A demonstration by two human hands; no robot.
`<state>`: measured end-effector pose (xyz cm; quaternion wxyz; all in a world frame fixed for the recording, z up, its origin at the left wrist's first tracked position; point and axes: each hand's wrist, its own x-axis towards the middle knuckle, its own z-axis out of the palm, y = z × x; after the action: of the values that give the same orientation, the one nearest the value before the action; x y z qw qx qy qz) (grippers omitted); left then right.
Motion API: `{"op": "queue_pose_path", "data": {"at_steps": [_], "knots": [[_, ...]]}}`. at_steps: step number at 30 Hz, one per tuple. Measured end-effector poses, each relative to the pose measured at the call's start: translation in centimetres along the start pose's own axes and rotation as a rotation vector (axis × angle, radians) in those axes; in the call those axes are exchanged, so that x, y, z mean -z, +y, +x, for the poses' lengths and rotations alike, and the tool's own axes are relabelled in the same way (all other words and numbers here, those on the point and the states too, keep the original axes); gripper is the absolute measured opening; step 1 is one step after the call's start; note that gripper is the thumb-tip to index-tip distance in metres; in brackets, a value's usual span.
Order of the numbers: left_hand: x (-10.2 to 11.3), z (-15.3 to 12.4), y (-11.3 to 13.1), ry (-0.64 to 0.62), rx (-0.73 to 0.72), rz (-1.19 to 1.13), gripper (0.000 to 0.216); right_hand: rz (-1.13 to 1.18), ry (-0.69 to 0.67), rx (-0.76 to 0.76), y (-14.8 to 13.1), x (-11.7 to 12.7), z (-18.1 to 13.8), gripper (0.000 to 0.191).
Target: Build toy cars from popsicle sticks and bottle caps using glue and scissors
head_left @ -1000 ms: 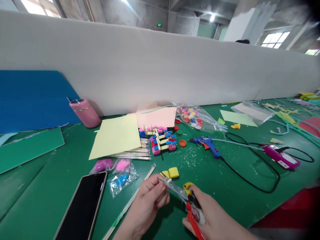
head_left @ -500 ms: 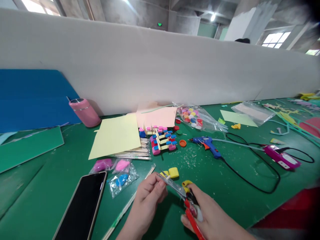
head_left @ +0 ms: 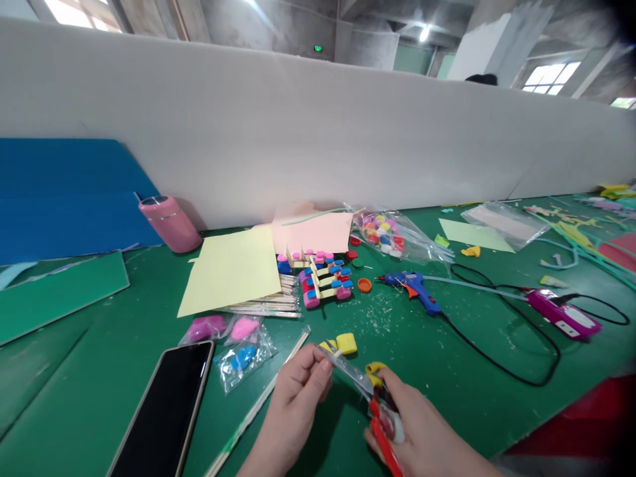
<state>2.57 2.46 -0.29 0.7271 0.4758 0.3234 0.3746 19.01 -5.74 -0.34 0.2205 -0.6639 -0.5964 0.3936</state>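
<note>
My left hand [head_left: 301, 391] is closed, with thumb and forefinger pinching a short pale stick [head_left: 338, 353]. Scissors [head_left: 380, 424] with a red handle are gripped in my right hand [head_left: 417, 417], their blades pointing up and left to the stick. The blades lie around or right beside it; I cannot tell which. A yellow part [head_left: 375, 371] shows by the right forefinger, perhaps on the scissors' other handle. Just beyond the blades sit yellow clay-like blocks [head_left: 346, 343]. Left of my left hand lie long thin sticks [head_left: 258, 401], partly hidden by it.
A phone [head_left: 163, 404] and bagged clay [head_left: 243, 358] lie at left. Behind are yellow paper [head_left: 233, 271], colourful stick-and-clay models [head_left: 325, 283] and a pink cup [head_left: 171, 222]. To the right, a blue glue gun [head_left: 412, 285] trails a black cord to a purple power strip [head_left: 564, 313].
Both hands hold almost the same pose. The view has shifted very slightly, and the scissors remain at the stick.
</note>
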Motion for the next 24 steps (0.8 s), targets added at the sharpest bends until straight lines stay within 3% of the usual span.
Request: {"op": "queue_pose_path", "data": {"at_steps": [4,12,15,18,21,24], "knots": [[-0.04,0.02,0.0,-0.016,0.006,-0.111,0.021,0.03,-0.031,-0.019,-0.58,0.35,-0.09,0.03],[-0.36,0.1,0.24,-0.116,0.117,-0.368,0.02,0.009,-0.01,0.021,0.05,0.23,-0.28,0.028],[-0.17,0.08,0.01,-0.09,0.114,-0.298,0.022,-0.021,0.003,0.034,0.15,-0.05,-0.11,0.017],[0.0,0.1,-0.19,0.0,0.049,-0.07,0.023,-0.051,0.01,0.023,-0.01,-0.07,0.17,0.012],[0.07,0.16,-0.38,0.041,-0.023,0.076,0.024,-0.053,0.019,0.004,-0.29,0.19,0.26,0.019],[-0.07,0.17,-0.55,0.008,-0.047,0.02,0.024,-0.031,0.006,0.001,-0.43,0.57,-0.03,0.028]]}}
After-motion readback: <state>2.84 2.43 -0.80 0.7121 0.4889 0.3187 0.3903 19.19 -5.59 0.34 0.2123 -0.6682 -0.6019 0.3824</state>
